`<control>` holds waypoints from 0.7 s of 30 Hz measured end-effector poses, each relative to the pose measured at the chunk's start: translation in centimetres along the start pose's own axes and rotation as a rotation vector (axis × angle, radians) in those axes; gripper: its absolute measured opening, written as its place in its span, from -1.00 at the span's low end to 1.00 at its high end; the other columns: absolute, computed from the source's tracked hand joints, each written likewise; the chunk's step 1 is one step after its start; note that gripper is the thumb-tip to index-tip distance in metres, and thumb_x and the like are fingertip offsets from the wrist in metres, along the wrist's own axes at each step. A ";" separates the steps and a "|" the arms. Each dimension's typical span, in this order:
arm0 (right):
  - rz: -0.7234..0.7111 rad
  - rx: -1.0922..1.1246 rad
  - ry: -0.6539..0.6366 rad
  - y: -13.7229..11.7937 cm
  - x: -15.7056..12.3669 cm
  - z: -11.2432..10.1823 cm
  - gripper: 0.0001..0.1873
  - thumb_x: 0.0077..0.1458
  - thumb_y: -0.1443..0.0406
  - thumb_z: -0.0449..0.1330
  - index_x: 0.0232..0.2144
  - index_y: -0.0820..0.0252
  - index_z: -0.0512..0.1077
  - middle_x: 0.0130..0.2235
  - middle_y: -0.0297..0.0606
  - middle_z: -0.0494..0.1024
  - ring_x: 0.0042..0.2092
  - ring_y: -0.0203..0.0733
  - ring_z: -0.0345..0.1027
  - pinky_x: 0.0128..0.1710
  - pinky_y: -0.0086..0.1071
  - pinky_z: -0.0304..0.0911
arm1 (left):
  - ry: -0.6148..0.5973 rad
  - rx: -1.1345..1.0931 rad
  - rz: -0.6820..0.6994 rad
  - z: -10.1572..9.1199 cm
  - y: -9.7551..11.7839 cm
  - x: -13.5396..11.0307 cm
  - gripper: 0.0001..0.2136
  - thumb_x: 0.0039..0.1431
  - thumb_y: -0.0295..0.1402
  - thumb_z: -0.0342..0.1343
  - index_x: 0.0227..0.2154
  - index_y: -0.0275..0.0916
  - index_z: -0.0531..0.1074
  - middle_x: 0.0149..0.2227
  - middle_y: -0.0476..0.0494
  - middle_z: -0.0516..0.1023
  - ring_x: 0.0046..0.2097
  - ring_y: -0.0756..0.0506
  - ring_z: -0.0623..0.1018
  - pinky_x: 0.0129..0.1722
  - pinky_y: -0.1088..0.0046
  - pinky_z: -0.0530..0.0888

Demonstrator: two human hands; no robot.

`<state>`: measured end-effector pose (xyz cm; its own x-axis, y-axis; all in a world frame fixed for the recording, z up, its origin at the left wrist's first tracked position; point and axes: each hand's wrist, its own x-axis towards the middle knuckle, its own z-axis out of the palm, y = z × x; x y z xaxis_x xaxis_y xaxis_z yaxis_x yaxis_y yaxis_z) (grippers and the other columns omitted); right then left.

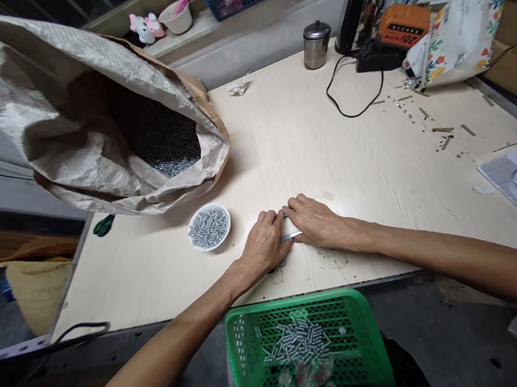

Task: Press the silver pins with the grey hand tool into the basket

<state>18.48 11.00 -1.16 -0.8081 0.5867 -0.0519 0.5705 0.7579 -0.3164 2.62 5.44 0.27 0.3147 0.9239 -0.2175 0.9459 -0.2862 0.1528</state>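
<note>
My left hand [263, 243] and my right hand [312, 221] meet at the middle of the table's near side. Their fingers are closed around a small white block-like piece [289, 229], which they mostly cover; its kind cannot be made out. A white bowl [189, 241] full of small silvery metal pieces that look like springs [210, 226] stands to the left of my left hand. Below my hands, past the table edge, sits a green plastic basket [238, 350] with a loose heap of similar silvery pieces [303, 340] in it.
A large woven sack [77, 167], its mouth open, holds many dark and silvery metal pieces at left. Small scissors [103, 225] lie by the left edge. At the back are a metal canister [316, 46], a black cable [354, 114], an orange box [403, 26] and a flowered bag [461, 42].
</note>
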 end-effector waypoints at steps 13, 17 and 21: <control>0.073 -0.053 -0.113 -0.4 1.1 -0.6 -0.93 0.11 0.40 0.23 -0.30 0.28 0.45 -0.19 -0.09 0.47 -0.13 -0.04 0.28 -0.27 -0.27 0.22 | 0.092 -0.189 -0.045 0.6 -0.7 0.6 -0.76 0.16 -0.26 0.17 -0.17 -0.28 0.40 -0.23 -0.17 0.44 -0.14 -0.18 0.40 -0.16 0.23 0.40; 0.061 -0.027 -0.134 -0.3 0.7 -0.5 -0.92 0.19 0.38 0.16 -0.31 0.29 0.45 -0.26 -0.12 0.49 -0.20 -0.11 0.32 -0.30 -0.30 0.22 | 0.035 -0.190 -0.004 0.1 -0.3 0.5 -0.84 0.24 -0.28 0.09 -0.29 -0.28 0.43 -0.29 -0.16 0.44 -0.19 -0.15 0.41 -0.21 0.29 0.38; 0.050 -0.013 -0.174 -0.3 0.8 -0.7 -0.89 0.20 0.35 0.16 -0.33 0.32 0.45 -0.28 -0.12 0.51 -0.21 -0.13 0.34 -0.27 -0.31 0.23 | -0.013 -0.198 0.005 -0.3 -0.3 0.6 -0.79 0.26 -0.24 0.06 -0.37 -0.28 0.45 -0.33 -0.17 0.45 -0.21 -0.15 0.42 -0.25 0.32 0.38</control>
<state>17.80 11.44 -0.40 -0.7910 0.5668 -0.2304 0.6119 0.7330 -0.2973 2.51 6.12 0.40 0.3219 0.9188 -0.2286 0.9106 -0.2344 0.3404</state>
